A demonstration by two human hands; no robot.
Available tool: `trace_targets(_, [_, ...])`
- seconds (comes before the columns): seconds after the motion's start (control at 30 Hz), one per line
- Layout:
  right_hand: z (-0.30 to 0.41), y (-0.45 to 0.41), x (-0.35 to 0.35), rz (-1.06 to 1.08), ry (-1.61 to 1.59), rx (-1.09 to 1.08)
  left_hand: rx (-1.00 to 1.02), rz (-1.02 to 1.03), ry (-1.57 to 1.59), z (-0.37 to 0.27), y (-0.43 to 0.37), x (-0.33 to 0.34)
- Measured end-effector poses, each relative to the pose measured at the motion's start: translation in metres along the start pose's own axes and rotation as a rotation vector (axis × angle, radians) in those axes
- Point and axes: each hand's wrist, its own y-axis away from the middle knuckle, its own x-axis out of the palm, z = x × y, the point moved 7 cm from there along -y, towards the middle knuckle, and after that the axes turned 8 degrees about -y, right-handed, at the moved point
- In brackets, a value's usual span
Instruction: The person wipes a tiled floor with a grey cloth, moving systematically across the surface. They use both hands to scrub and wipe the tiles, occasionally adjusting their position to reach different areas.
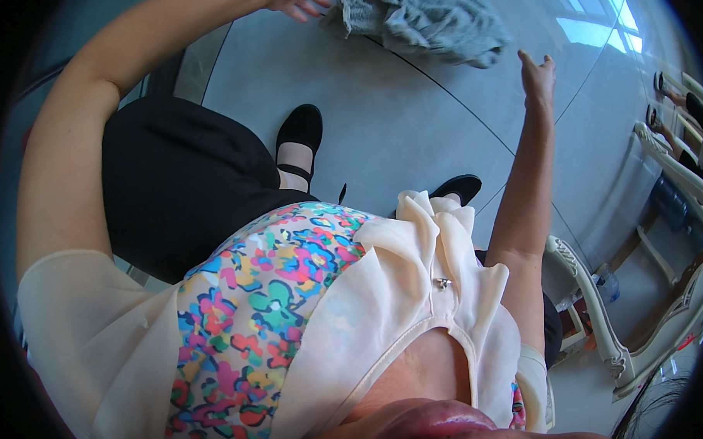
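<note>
A crumpled grey fabric [432,25] with a ragged, fringed edge appears at the top, over the tiled floor; whether it lies flat on the tiles I cannot tell. My left hand [302,2] is just left of it, fingers spread, partly cut off by the picture's top edge. No grip on the fabric shows there. To the right of the fabric, apart from it, my right hand [538,79] reaches out with the thumb and a finger apart and nothing visible in it.
My black shoes [299,125] stand on the glossy floor tiles [394,119]. White carved chairs [599,321] line the right side, with a large blue bottle [669,199] among them. Farther off at the right rim, another person's legs [675,98] show.
</note>
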Motion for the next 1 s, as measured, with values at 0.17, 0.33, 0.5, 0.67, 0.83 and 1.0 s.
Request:
trace_targets(0.17, [0.047, 0.029, 0.037, 0.145, -0.049, -0.27, -0.117, -0.211, -0.538, 0.044, -0.049, -0.052])
trace_targets(0.33, [0.129, 0.045, 0.11, 0.18, 0.127, -0.426, 0.361, -0.031, -1.322, 0.053, -0.073, -0.079])
trace_targets(0.5, [0.165, 0.105, 0.161, 0.387, 0.113, -0.395, 0.343, -0.19, -1.059, 0.033, -0.07, -0.079])
trace_targets(0.67, [0.108, 0.153, 0.176, 0.188, 0.115, -0.749, 0.393, -0.32, -1.092, 0.02, -0.068, -0.094])
trace_targets(0.83, [-0.042, 0.074, 0.093, -0.076, 0.283, -0.519, 0.484, -0.678, -1.407, -0.05, -0.04, -0.047])
trace_targets(1.0, [-0.257, 0.046, -0.005, -0.238, 0.23, 0.292, 0.303, -0.368, -1.647, -0.047, -0.047, -0.021])
